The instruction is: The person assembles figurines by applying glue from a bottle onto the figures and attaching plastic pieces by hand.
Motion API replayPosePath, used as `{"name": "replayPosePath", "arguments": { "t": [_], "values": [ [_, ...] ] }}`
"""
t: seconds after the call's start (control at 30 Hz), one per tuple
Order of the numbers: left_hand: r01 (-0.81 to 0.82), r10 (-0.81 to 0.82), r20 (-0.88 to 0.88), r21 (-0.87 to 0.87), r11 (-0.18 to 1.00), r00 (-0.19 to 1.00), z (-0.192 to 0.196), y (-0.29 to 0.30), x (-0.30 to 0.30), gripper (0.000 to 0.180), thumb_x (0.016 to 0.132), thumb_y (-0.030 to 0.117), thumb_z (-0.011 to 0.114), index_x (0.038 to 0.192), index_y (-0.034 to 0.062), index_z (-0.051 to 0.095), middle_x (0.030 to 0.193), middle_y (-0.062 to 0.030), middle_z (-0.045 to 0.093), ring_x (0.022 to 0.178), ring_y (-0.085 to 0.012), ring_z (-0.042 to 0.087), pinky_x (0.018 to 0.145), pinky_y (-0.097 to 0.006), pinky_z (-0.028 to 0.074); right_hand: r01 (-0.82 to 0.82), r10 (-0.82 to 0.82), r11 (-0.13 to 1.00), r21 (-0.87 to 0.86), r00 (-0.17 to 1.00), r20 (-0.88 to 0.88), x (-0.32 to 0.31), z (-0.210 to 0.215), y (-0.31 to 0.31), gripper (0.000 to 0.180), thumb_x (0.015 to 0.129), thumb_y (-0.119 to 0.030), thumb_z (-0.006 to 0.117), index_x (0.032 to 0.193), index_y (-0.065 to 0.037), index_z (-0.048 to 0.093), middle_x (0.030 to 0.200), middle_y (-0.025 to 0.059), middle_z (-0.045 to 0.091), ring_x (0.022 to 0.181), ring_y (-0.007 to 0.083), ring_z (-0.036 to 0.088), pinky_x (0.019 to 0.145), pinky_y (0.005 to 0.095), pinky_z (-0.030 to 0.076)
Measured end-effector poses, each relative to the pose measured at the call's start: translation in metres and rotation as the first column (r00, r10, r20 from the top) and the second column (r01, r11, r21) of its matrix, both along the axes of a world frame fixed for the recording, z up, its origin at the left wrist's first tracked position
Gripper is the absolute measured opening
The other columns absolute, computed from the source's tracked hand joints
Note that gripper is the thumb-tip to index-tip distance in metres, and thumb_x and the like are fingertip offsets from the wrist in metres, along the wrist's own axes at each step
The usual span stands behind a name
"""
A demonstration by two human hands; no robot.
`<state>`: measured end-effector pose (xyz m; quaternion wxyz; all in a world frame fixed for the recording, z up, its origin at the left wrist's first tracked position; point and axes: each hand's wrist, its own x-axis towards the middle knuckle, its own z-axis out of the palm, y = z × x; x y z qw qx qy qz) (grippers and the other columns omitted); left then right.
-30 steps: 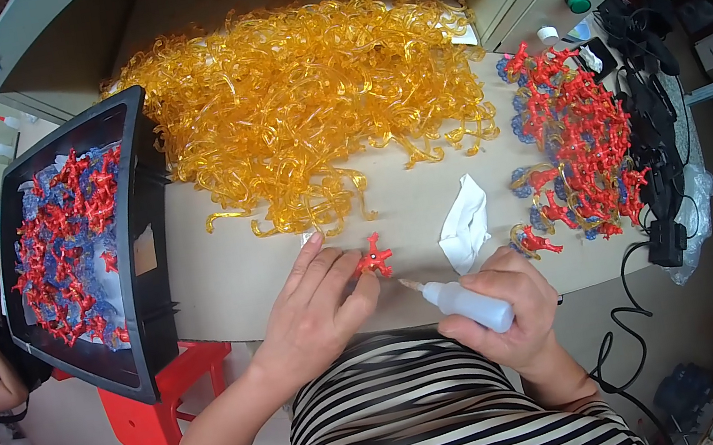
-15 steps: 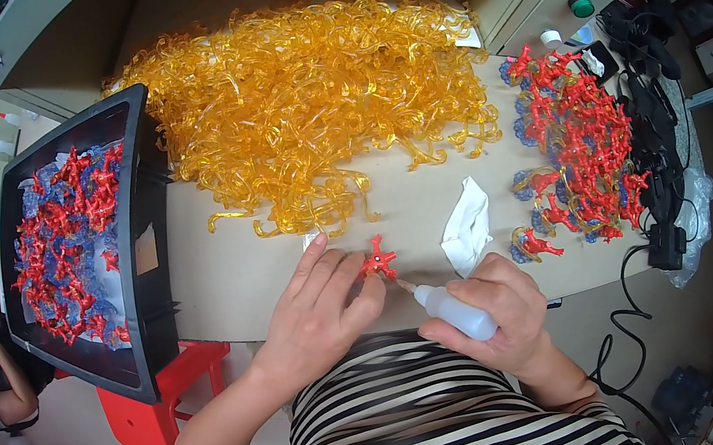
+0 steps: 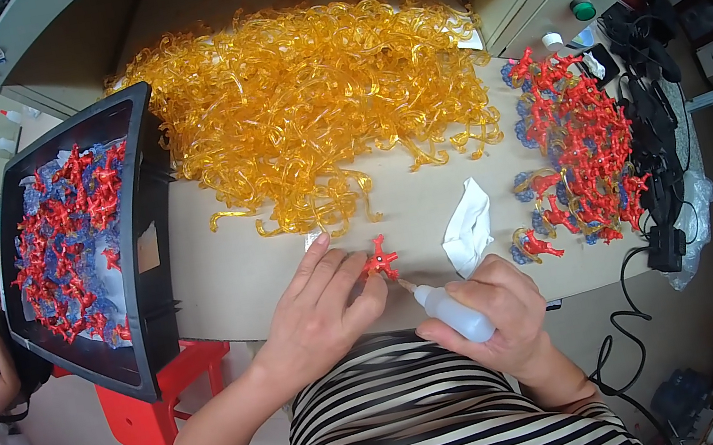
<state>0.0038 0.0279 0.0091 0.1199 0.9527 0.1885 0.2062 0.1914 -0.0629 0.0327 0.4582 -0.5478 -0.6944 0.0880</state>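
Note:
My left hand (image 3: 312,305) rests near the table's front edge, its fingers closed around a small red plastic figure (image 3: 381,258) with stubby limbs; part of the figure is hidden behind the fingers. In my right hand (image 3: 511,298) is a pale blue-white squeeze bottle (image 3: 457,314), tilted, its narrow nozzle pointing at the figure's lower end. Whether the tip touches the figure I cannot tell. Just beyond the two hands spreads a large heap of translucent amber curled plastic pieces (image 3: 317,105).
A black tray (image 3: 156,286) of red and blue pieces stands tilted at left, above a red stool (image 3: 139,423). White paper or cloth (image 3: 468,227) lies right of the figure. Further right are a pile of assembled red pieces (image 3: 584,135) and black cables (image 3: 668,244). A co-worker's arm (image 3: 2,375) shows far left.
My hands, the figure and the bottle hold almost the same position. At the far left, the co-worker's arms have shifted.

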Motion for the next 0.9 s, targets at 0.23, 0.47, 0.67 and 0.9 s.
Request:
{"name": "replayPosePath", "arguments": {
  "t": [0.23,0.47,0.67,0.9],
  "values": [
    [-0.003,0.003,-0.001,0.001,1.0,1.0,0.001,0.0,0.0,0.025,0.071,0.01,0.055,0.095,0.0062,0.048,0.097,-0.0144,0.053,0.09,-0.0273,0.055,0.096,-0.046,0.038,0.006,-0.006,1.0,0.0,1.0,0.003,-0.001,0.001,0.001,0.04,0.058,-0.019,0.082,0.084,-0.004,0.056,0.064,0.0045,0.048,0.05,0.0193,0.046,0.042,0.0283,0.036],
    [-0.002,0.002,-0.004,0.005,1.0,1.0,0.001,0.0,0.001,0.026,0.07,0.009,0.055,0.095,0.0062,0.048,0.097,-0.0144,0.053,0.09,-0.027,0.055,0.096,-0.046,0.038,0.003,-0.003,1.0,0.01,1.0,0.012,-0.001,0.001,0.002,0.04,0.057,-0.018,0.082,0.083,-0.004,0.056,0.063,0.0042,0.047,0.048,0.0192,0.046,0.041,0.0283,0.036],
    [-0.004,0.004,-0.002,0.001,1.0,1.0,0.001,0.0,0.001,0.025,0.071,0.009,0.055,0.095,0.0065,0.048,0.096,-0.0139,0.053,0.09,-0.0264,0.055,0.096,-0.046,0.038,-0.007,0.007,1.0,0.004,1.0,0.026,-0.001,0.002,0.002,0.039,0.057,-0.019,0.082,0.082,-0.004,0.056,0.061,0.0041,0.046,0.047,0.0195,0.045,0.041,0.0285,0.035],
    [-0.034,0.037,0.06,-0.054,0.998,0.997,0.001,0.001,-0.002,0.035,0.067,0.005,0.064,0.099,0.0074,0.048,0.097,-0.0102,0.057,0.09,-0.0255,0.056,0.095,-0.048,0.037,0.065,-0.054,0.998,0.01,0.902,-0.428,0.009,-0.019,-0.012,0.04,0.065,-0.021,0.079,0.089,-0.003,0.054,0.073,0.0073,0.054,0.055,0.0148,0.051,0.05,0.0242,0.041]
  ]
}}
